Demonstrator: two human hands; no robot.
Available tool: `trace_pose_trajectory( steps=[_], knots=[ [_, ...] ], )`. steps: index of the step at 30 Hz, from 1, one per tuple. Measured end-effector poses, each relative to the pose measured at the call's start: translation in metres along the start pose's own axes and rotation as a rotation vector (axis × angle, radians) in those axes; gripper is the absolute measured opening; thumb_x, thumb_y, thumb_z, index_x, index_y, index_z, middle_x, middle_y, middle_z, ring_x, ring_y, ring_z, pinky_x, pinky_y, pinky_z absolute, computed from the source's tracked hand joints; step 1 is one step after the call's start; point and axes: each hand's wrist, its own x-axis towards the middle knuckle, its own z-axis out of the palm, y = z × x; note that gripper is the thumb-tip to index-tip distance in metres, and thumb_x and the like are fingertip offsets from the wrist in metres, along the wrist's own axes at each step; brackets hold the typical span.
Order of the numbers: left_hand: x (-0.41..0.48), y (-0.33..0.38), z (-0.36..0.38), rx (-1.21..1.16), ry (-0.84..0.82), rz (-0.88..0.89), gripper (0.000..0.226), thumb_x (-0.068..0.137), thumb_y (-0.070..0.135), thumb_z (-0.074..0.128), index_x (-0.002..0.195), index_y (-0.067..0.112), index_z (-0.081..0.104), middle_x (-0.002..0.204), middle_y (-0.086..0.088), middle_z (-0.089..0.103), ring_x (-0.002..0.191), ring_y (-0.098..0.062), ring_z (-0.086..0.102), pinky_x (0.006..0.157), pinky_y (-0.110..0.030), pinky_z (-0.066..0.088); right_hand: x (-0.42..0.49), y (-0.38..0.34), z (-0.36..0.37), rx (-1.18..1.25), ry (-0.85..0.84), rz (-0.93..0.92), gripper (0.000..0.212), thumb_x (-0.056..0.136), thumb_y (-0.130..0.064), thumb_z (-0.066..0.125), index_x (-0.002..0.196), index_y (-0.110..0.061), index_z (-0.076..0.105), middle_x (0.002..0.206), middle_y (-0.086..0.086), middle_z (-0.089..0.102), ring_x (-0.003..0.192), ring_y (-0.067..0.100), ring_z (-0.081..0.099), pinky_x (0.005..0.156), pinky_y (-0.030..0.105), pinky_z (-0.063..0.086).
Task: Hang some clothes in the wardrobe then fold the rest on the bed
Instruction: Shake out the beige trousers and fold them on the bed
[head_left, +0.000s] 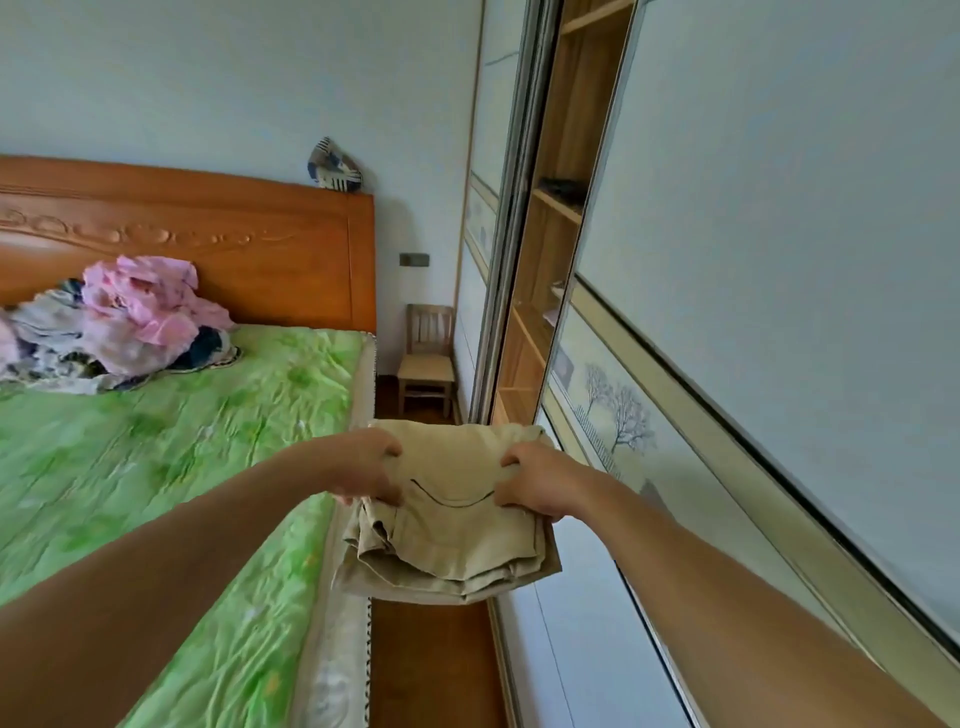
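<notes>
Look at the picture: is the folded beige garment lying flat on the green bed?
No, the left hand and the right hand hold the beige garment in the air at the edge of the bed.

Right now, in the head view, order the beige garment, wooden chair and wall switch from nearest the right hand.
1. beige garment, held in the grip of the right hand.
2. wooden chair, straight ahead past the bed.
3. wall switch, higher up, behind the chair.
</notes>
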Motion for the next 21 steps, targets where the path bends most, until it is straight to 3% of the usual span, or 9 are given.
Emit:
trace_pose_trajectory(
  steps=[6, 9, 12, 14, 16, 19, 21],
  knots=[
    [0.114, -0.024, -0.095, -0.019, 0.02, -0.051, 0.076, 0.08, 0.035, 0.079, 0.146, 0.017, 0.045, 0.123, -0.01, 0.058, 0.089, -0.029, 0.07, 0.053, -0.028, 0.055, 0.141, -0.042, -0.063, -0.014, 0.03, -0.036, 0.072, 0.081, -0.043, 0.069, 0.147, -0.025, 0.047, 0.141, 0.006, 0.048, 0.11, 0.023, 0.052, 0.082, 0.033, 0.05],
    [0.151, -0.028, -0.144, -0.029, 0.03, -0.064, 0.073, 0.08, 0.034, 0.077, 0.145, 0.019, 0.047, 0.123, -0.01, 0.059, 0.082, -0.023, 0.067, 0.054, -0.026, 0.057, 0.187, -0.065, -0.1, -0.083, 0.059, -0.071, 0.073, 0.079, -0.049, 0.069, 0.145, -0.025, 0.051, 0.142, 0.005, 0.051, 0.12, 0.023, 0.052, 0.085, 0.031, 0.045],
    [0.182, -0.027, -0.182, -0.087, 0.059, -0.076, 0.062, 0.081, 0.03, 0.076, 0.139, 0.021, 0.052, 0.109, -0.009, 0.063, 0.072, -0.019, 0.063, 0.054, -0.025, 0.056, 0.221, -0.086, -0.136, -0.048, 0.09, -0.121, 0.066, 0.079, -0.045, 0.07, 0.14, -0.021, 0.056, 0.128, 0.001, 0.054, 0.102, 0.017, 0.055, 0.077, 0.03, 0.048],
    [0.197, -0.026, -0.201, -0.12, 0.099, -0.085, 0.047, 0.082, 0.028, 0.075, 0.125, 0.024, 0.057, 0.103, -0.006, 0.063, 0.072, -0.019, 0.062, 0.055, -0.028, 0.057, 0.238, -0.098, -0.154, -0.038, 0.113, -0.157, 0.05, 0.079, -0.041, 0.07, 0.122, -0.016, 0.066, 0.112, 0.003, 0.059, 0.089, 0.015, 0.06, 0.073, 0.034, 0.054],
    [0.21, -0.027, -0.218, -0.127, 0.147, -0.09, 0.036, 0.083, 0.028, 0.074, 0.112, 0.029, 0.054, 0.098, -0.001, 0.061, 0.071, -0.018, 0.061, 0.055, -0.028, 0.057, 0.253, -0.108, -0.171, -0.025, 0.127, -0.192, 0.043, 0.077, -0.039, 0.07, 0.11, -0.011, 0.071, 0.106, 0.01, 0.068, 0.091, 0.019, 0.066, 0.08, 0.042, 0.057],
    [0.234, -0.028, -0.252, -0.102, 0.16, -0.097, 0.031, 0.088, 0.03, 0.072, 0.115, 0.03, 0.057, 0.1, 0.001, 0.062, 0.079, -0.017, 0.065, 0.063, -0.033, 0.061, 0.28, -0.123, -0.199, 0.006, 0.138, -0.212, 0.037, 0.078, -0.038, 0.071, 0.106, -0.015, 0.074, 0.103, 0.007, 0.069, 0.091, 0.018, 0.066, 0.076, 0.038, 0.056],
    [0.256, -0.028, -0.277, -0.096, 0.157, -0.098, 0.033, 0.088, 0.031, 0.069, 0.118, 0.029, 0.057, 0.106, -0.004, 0.063, 0.082, -0.021, 0.068, 0.064, -0.033, 0.062, 0.303, -0.133, -0.218, 0.012, 0.15, -0.224, 0.037, 0.079, -0.038, 0.071, 0.108, -0.014, 0.074, 0.105, 0.008, 0.069, 0.094, 0.019, 0.066, 0.082, 0.039, 0.056]
  ],
)
